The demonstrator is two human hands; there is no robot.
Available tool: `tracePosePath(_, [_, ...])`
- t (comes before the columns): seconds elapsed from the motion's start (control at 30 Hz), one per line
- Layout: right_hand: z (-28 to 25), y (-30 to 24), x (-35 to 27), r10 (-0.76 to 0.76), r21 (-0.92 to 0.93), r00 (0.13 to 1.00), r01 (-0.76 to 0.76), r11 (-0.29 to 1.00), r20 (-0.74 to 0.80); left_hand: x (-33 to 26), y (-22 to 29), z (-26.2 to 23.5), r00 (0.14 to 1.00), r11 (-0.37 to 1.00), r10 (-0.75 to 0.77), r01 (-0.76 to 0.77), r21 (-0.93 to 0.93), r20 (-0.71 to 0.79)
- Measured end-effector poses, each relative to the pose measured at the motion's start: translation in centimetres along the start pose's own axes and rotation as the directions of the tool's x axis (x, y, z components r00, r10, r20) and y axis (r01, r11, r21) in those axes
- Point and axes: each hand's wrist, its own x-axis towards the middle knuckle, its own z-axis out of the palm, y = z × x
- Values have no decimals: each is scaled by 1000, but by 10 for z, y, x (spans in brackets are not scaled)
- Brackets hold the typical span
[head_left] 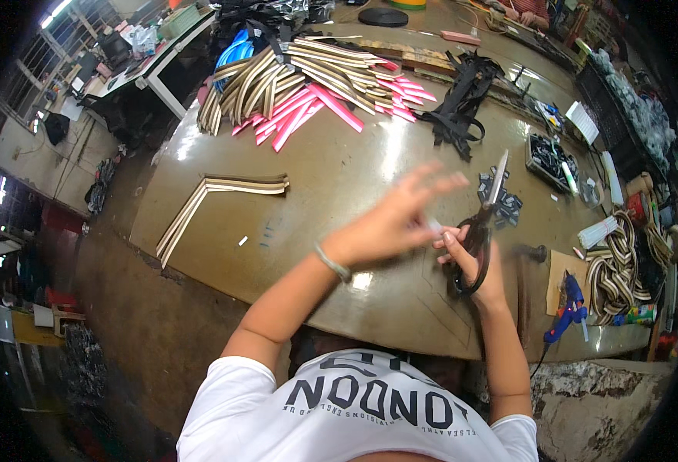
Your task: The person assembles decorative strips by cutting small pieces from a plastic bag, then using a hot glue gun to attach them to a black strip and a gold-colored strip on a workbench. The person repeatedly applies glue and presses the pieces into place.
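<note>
My right hand grips a pair of scissors with black handles, their blades pointing up and away over the table. At its fingertips is a small white piece, too little to make out. My left hand is close by, smeared by motion, with some fingers stretched toward the scissors; whether it pinches the white piece is unclear. A few striped webbing straps, brown and cream, lie bent on the table to the left. Past the blades are small black pieces, scattered on the tabletop.
A large pile of striped straps, some pink, lies at the back of the table, beside black straps. On the right are a tray of small parts, a blue glue gun with its cord, and coiled striped webbing.
</note>
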Motion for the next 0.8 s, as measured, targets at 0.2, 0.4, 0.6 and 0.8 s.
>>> tracePosePath(0.2, [-3, 5, 4, -43, -68, 996, 38, 997, -77, -6, -2, 33, 997, 994, -34, 41, -102, 71])
tracePosePath(0.4, [-14, 4, 3, -166, -108, 964, 146, 983, -208, -4, -12, 9, 950, 996, -85, 77, 37, 301])
tracePosePath(0.6, [-23, 13, 7, 3, 69, 993, -12, 998, 122, -5, -11, -38, 956, 962, -184, 223, -159, 229])
tracePosePath(0.8, [-24, 0, -5, 187, -409, 893, -3, 912, 410, -16, 3, -81, 968, 943, -235, 249, -221, 89])
